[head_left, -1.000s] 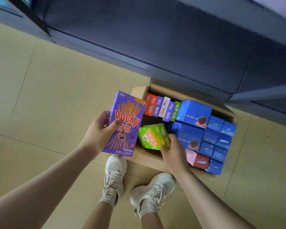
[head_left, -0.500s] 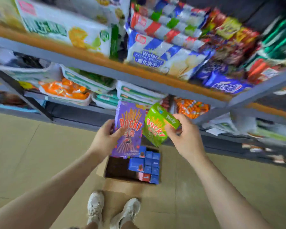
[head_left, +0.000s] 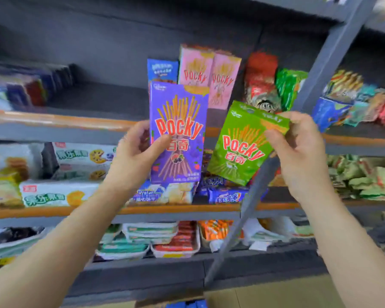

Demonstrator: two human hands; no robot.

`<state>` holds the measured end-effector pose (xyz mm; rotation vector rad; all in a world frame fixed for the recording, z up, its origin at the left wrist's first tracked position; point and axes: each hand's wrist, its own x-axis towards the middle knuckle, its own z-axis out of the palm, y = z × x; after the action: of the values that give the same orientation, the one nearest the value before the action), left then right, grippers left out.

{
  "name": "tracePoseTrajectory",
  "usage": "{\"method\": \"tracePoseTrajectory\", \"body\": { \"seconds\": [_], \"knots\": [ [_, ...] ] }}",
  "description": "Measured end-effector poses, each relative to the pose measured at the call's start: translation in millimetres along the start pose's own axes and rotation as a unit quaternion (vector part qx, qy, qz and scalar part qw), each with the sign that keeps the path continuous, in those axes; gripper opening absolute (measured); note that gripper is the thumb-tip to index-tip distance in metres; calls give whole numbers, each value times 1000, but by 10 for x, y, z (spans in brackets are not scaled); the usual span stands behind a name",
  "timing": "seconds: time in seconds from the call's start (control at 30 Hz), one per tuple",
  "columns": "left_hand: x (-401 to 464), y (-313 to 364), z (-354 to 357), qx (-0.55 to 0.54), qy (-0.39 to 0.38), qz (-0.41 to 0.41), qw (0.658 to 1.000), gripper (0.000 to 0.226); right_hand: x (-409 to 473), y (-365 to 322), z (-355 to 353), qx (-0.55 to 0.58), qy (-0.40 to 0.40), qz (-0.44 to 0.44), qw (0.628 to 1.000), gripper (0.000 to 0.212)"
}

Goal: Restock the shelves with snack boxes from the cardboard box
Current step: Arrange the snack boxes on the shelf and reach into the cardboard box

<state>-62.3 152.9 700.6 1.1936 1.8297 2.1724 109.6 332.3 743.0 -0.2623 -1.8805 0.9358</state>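
My left hand (head_left: 135, 156) grips a purple Pocky box (head_left: 178, 121) upright by its left edge, thumb across the front. My right hand (head_left: 298, 147) grips a green Pocky box (head_left: 242, 147), tilted to the right, by its upper right corner. Both boxes hang in front of the upper shelf (head_left: 60, 121). On that shelf, just behind the purple box, stand two pink Pocky boxes (head_left: 209, 74) and a blue box (head_left: 162, 71). Only a sliver of the cardboard box (head_left: 182, 304) shows at the bottom edge.
A grey diagonal shelf post (head_left: 249, 207) runs between my right hand and the shelves. Bagged snacks (head_left: 265, 81) fill the upper shelf's right side. Biscuit packs (head_left: 60, 174) crowd the middle shelf, trays (head_left: 151, 238) the lower one. The upper shelf's left-centre holds a dark bare stretch.
My view swung up from the cardboard box on the floor to the shelves. Both hands lifted the purple and green boxes from the carton up to the upper shelf's height.
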Motion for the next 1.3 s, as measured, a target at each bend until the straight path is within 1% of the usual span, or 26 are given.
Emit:
{"method": "tracePoseTrajectory", "body": {
  "seconds": [0.07,0.13,0.23,0.33,0.47,0.53,0.6,0.7,0.73,0.8,0.9,0.97,1.03,1.07,1.13,1.17,1.2,1.23,1.3],
  "knots": [
    [300,155,130,21,14,38,999,13,293,65,-130,29,33,-16,999,23],
    [613,235,268,19,37,47,998,11,595,166,-240,51,42,-20,998,25],
    [1117,211,517,16,60,22,998,10,1027,332,-318,81,46,-20,995,21],
    [1580,33,728,64,82,-6,995,13,1380,528,-277,101,34,-13,994,22],
    [2014,-336,784,96,86,-71,989,22,1696,814,-116,83,17,-6,996,20],
    [2161,-515,768,150,97,-101,979,31,1812,954,-14,49,26,-10,998,19],
    [2253,-631,756,223,107,-114,962,37,1903,1080,105,16,25,-5,1000,18],
    [2298,-720,740,357,84,-115,923,36,2019,1264,288,-11,-7,22,1000,26],
    [2291,-748,742,384,73,-117,913,34,2062,1317,338,-14,-8,26,1000,28],
    [2290,-798,750,405,68,-123,903,34,2160,1395,430,1,-6,37,999,29],
    [2316,-812,779,381,88,-129,911,48,2291,1432,546,34,-35,58,997,28],
    [2344,-791,809,374,94,-122,915,52,2377,1452,607,45,-46,72,995,29],
    [2346,-770,840,380,82,-110,915,53,2413,1503,647,19,-53,70,996,39],
    [2343,-766,852,383,74,-109,914,54,2407,1548,670,-18,-56,72,996,52],
    [2332,-760,857,389,65,-113,912,54,2337,1639,717,-94,-70,96,988,88],
    [2328,-760,852,390,63,-118,911,54,2286,1679,745,-114,-78,110,984,100],
    [2327,-758,846,391,62,-122,910,53,2243,1714,778,-120,-87,124,981,105],
    [2330,-756,838,394,59,-125,909,51,2213,1743,809,-113,-98,139,979,105],
    [2348,-747,829,407,45,-128,903,48,2207,1763,860,-100,-115,166,974,97]
  ]
}}
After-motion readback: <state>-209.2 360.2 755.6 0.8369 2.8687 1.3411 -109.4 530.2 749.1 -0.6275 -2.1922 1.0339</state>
